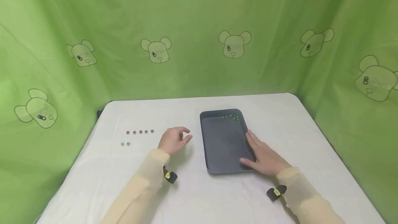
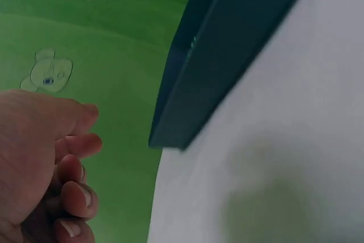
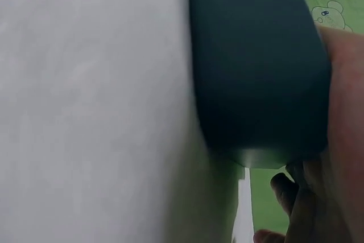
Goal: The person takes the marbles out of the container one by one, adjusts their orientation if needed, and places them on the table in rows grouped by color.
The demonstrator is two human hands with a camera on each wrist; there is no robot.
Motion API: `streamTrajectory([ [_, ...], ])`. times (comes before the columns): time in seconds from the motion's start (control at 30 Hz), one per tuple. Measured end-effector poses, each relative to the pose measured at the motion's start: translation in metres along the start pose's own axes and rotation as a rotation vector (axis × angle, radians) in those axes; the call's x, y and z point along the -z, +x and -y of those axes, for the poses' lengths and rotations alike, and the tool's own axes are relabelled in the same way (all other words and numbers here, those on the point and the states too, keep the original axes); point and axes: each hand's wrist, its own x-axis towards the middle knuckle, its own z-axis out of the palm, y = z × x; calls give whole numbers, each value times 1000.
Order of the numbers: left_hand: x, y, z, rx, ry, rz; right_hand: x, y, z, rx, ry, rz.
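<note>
My left hand (image 1: 175, 140) hovers over the table, left of a dark grey rectangular tray (image 1: 224, 141). Its fingers (image 2: 79, 197) curl loosely, thumb and forefinger apart in the head view, and nothing shows between them. My right hand (image 1: 267, 156) rests on the tray's right rim near the front corner. The thumb reaches over the inside while the other fingers lie nearly straight along the edge. Small green marbles (image 1: 234, 117), several of them, gather in the tray's far right corner. On the left lies a row of several small brown marbles (image 1: 141, 132), with two green marbles (image 1: 125, 144) nearer me.
A white cloth (image 1: 186, 196) covers the table. Green curtains (image 1: 192, 16) with printed bear heads stand around its back and sides. Each wrist wears a black strap with a small camera, the left camera (image 1: 170, 176) hanging below the sleeve.
</note>
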Motion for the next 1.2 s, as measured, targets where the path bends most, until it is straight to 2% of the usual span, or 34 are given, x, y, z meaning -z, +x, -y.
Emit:
streamTrajectory([
  [0.1, -4, 19, -16, -50, 20, 32, 2, 1, 2, -10, 11, -2],
  [0.2, -9, 37, -30, -73, 41, 73, 4, 5, 5, -29, 21, -2],
  [0.37, -12, 53, -43, -73, 50, 132, 4, 13, 5, -70, 8, -5],
  [0.5, -12, 57, -45, -73, 50, 141, 5, 16, 2, -76, 16, 3],
  [0.8, -14, 56, -38, -72, 68, 138, 9, 18, 2, -46, 36, 23],
  [1.07, -16, 59, -42, -85, 93, 159, 7, 17, 0, -31, 26, 44],
  [1.2, -16, 62, -44, -80, 94, 171, 5, 16, 3, 5, 31, 27],
])
